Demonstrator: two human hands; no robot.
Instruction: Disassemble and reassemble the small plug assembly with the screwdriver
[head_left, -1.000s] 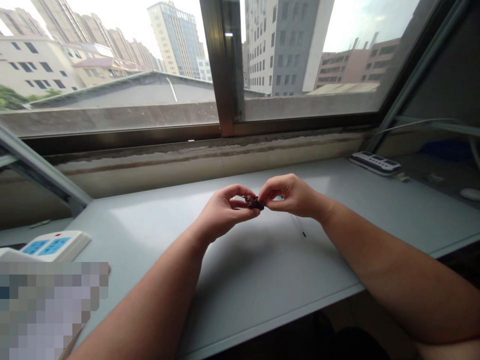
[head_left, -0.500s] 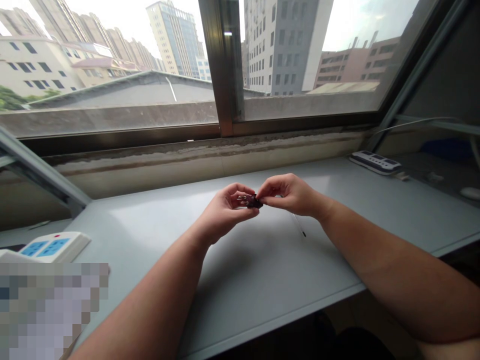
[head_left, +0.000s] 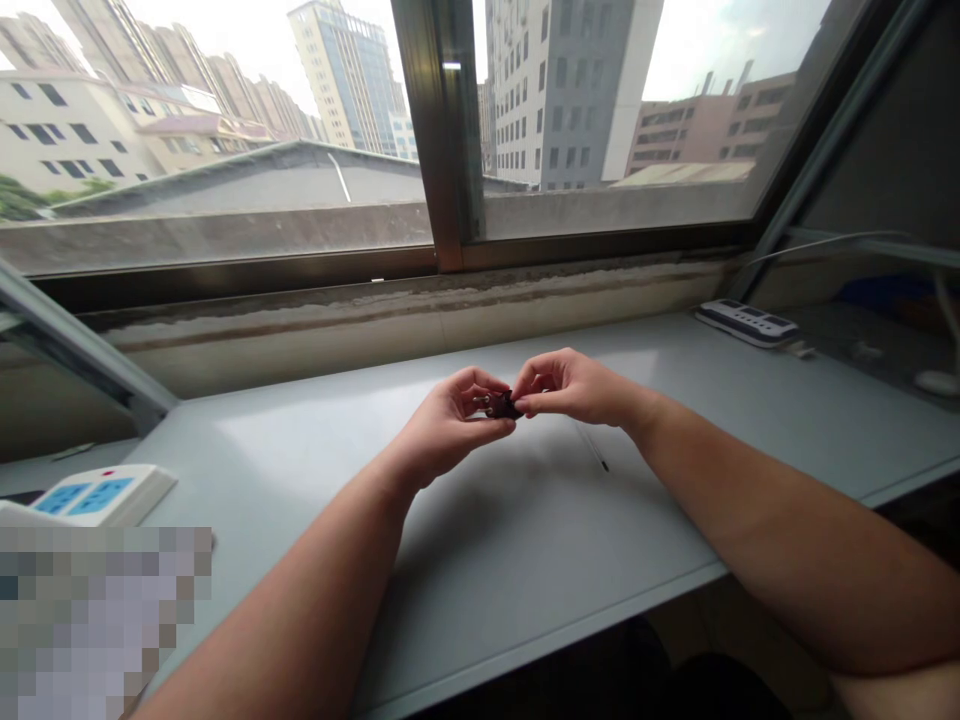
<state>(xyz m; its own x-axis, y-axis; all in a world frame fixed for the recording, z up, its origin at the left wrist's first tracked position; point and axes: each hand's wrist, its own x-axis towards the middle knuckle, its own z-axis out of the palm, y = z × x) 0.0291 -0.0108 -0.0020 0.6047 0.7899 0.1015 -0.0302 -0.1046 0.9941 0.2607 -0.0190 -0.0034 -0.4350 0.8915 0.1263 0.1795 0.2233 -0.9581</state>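
Note:
My left hand (head_left: pixel 442 425) is closed around a small dark power plug (head_left: pixel 501 405), held between the thumb and fingers above the desk. Two metal pins on the plug point left toward the palm. At the plug's right end, the thumb and fingertips of my right hand (head_left: pixel 574 388) are pinched together against it. Whether a smaller part sits between those right fingertips is too small to tell. Below the right hand a thin pale rod with a dark tip (head_left: pixel 592 445) lies on the desk, its far end hidden behind the hand.
The grey desk (head_left: pixel 525 560) runs along a window wall. A white power strip with blue sockets (head_left: pixel 112 490) stands at the left, above a blurred-out patch. Toward the back right lies a white and dark power strip (head_left: pixel 746 322). Slanted metal frames (head_left: pixel 90 340) flank the desk.
The right hand has shifted very slightly left, and the plug has turned a little in the fingers. Both hands keep their hold, and the camera view has moved slightly.

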